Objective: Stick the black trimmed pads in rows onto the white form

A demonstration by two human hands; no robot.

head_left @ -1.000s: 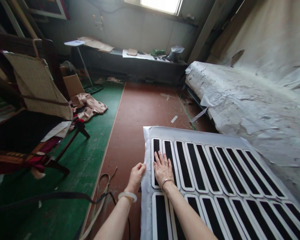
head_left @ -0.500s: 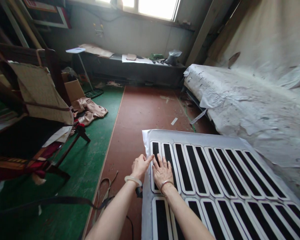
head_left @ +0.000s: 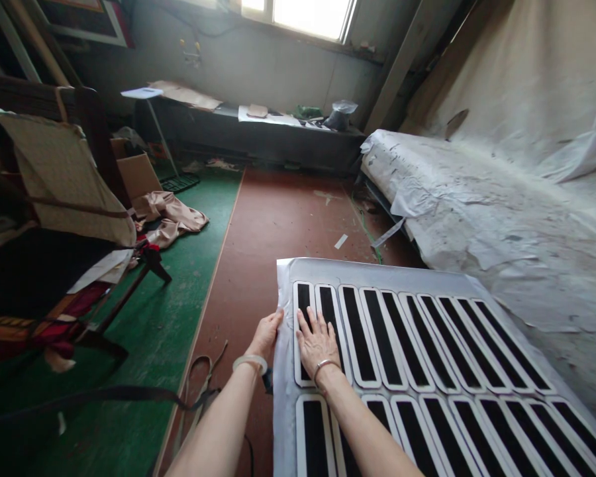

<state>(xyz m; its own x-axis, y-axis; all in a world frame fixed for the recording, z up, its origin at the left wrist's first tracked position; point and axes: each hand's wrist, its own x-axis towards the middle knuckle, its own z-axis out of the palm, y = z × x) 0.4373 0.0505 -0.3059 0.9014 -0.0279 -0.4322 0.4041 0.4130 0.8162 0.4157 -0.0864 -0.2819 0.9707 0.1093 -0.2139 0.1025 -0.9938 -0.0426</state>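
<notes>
A light-coloured sheet [head_left: 377, 270] covers a board in front of me. Rows of long, round-cornered white pieces with black centre strips [head_left: 360, 338] lie on it. At the sheet's left edge, my left hand [head_left: 265, 336] is closed, thumb and fingers pinching the border; its fingertips are partly hidden. Flat on the two leftmost pieces of the upper row rests my right hand [head_left: 318, 341], fingers spread and pressing down without gripping. My right forearm covers part of the lower row.
To the left stands a chair [head_left: 74, 179] with cloth on it, and a beige cloth [head_left: 171, 215] lies on the green floor. A stained, sheet-covered table [head_left: 457, 179] is at the right. Along the back wall runs a low dark bench [head_left: 213, 139]. A strap [head_left: 129, 393] crosses the floor.
My left hand has moved left, away from the leftmost piece, and closed at the sheet's edge. The right hand stays flat on the pieces. The view has shifted slightly.
</notes>
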